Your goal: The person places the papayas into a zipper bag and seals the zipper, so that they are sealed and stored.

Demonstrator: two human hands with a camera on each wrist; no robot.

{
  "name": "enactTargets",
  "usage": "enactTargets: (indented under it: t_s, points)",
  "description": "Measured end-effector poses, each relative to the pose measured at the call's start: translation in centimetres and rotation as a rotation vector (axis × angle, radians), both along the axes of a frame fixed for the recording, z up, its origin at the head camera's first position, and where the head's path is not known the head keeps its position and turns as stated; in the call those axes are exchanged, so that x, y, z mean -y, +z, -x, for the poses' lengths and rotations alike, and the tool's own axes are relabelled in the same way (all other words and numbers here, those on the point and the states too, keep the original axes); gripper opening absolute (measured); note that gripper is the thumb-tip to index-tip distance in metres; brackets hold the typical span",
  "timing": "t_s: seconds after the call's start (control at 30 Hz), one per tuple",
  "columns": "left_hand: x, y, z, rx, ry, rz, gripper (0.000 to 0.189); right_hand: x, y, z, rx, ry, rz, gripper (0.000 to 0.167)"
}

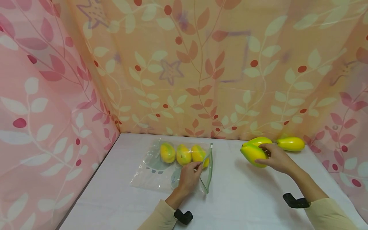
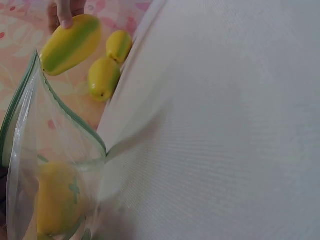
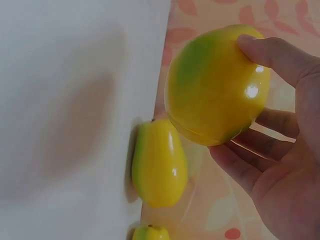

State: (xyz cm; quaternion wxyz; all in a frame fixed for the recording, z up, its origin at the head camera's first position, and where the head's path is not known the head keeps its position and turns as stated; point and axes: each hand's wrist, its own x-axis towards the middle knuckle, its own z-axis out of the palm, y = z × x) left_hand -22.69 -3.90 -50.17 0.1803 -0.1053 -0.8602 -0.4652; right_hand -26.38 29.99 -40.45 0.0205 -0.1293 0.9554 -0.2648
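Bag print: we see pale grey-green shapes on the clear plastic zip bag (image 1: 143, 174); a round printed patch (image 1: 174, 180) bears small marks we cannot read.
Left hand: we find the left hand (image 1: 189, 178) at the bag's near side, thumb and fingers pinching its edge beside the gaping mouth, which has a green zip strip (image 1: 211, 166) and faces right.
Right hand: we see the right hand (image 1: 276, 158) gripping a glossy yellow-and-green oval fruit (image 1: 253, 155), thumb on one side, fingers on the other, palm clear of it.
Held fruit: we see it above the white-covered table (image 1: 115, 207), right of the bag, its shadow below.
Bagged fruit: we count three yellow-green rounded fruits (image 1: 183, 155) in a row inside.
Loose fruit: we see two more elongated yellow-green fruits (image 1: 291, 144) by the leaf-patterned curtain (image 1: 184, 105).
Wrists: we see a black device (image 1: 183, 217) on each, beside beige sleeves (image 1: 161, 215).
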Motion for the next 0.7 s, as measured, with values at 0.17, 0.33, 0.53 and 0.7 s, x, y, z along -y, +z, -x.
enactTargets:
  t_s: [0.17,0.33,0.53,0.7]
  points:
    - [-0.1,0.0,0.0,0.022,-0.008,-0.005,0.021,1.5,-0.1,-0.1,0.014,0.021,0.016,0.075]
    - [-0.1,0.0,0.1,0.014,-0.008,-0.001,0.02,2.7,-0.8,0.1,0.024,0.042,0.03,0.072]
    - [-0.1,0.1,0.1,0.01,-0.004,0.007,0.02,4.2,-1.8,0.5,0.07,0.052,0.048,0.067]
    - [-0.1,0.2,0.0,0.025,-0.004,0.003,0.02,5.3,-2.6,0.9,0.097,0.053,0.049,0.067]
